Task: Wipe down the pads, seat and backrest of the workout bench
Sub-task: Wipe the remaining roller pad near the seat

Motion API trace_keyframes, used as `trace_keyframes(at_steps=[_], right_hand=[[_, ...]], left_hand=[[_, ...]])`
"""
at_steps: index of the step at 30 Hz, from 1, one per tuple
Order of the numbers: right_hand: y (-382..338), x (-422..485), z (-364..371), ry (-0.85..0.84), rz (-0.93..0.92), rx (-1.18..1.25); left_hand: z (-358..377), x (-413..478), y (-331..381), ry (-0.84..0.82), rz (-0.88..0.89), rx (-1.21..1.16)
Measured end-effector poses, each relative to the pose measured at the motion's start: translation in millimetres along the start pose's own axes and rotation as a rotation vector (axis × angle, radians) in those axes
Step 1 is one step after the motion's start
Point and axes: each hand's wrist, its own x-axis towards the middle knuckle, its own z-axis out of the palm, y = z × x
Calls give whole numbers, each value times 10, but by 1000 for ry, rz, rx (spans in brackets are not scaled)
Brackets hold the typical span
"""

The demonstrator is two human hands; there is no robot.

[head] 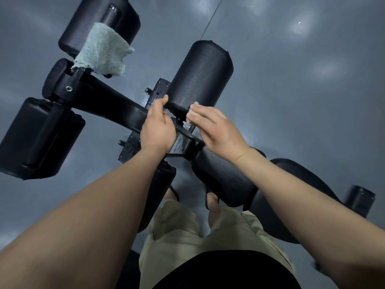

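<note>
A black workout bench frame point(116, 105) carries several black foam roller pads. My left hand point(159, 124) grips the near end of the upright roller pad point(203, 74), thumb on its edge. My right hand point(216, 127) presses a small pale wipe point(192, 107) against that pad's lower end, beside the metal axle. A light green towel point(102, 51) is draped over the frame between the far-left pads point(100, 24). Another roller pad point(225, 180) lies under my right forearm. The seat point(291, 197) is partly hidden behind my right arm.
Grey glossy floor point(291, 80) surrounds the bench. A large pad point(39, 138) sits low at the left. My feet in sandals point(173, 192) stand between the bench legs, with khaki shorts below. A bench foot point(358, 199) shows at the right.
</note>
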Motion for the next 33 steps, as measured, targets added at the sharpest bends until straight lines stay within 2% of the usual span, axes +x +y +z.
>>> trace_keyframes(at_steps=[6, 12, 15, 19, 25, 33], right_hand=[[-49, 511, -356, 95, 271, 99], [244, 706, -179, 269, 469, -56], [208, 658, -133, 271, 423, -113], [197, 587, -111, 186, 313, -147], [221, 635, -26, 231, 313, -175], [50, 403, 163, 205, 201, -167]], left_hand=[[-16, -4, 23, -8, -18, 7], [0, 1, 18, -4, -13, -5], [-3, 7, 10, -2, -4, -6], [-1, 9, 4, -11, 8, -19], [2, 17, 8, -11, 10, -24], [11, 30, 3, -4, 8, -26]])
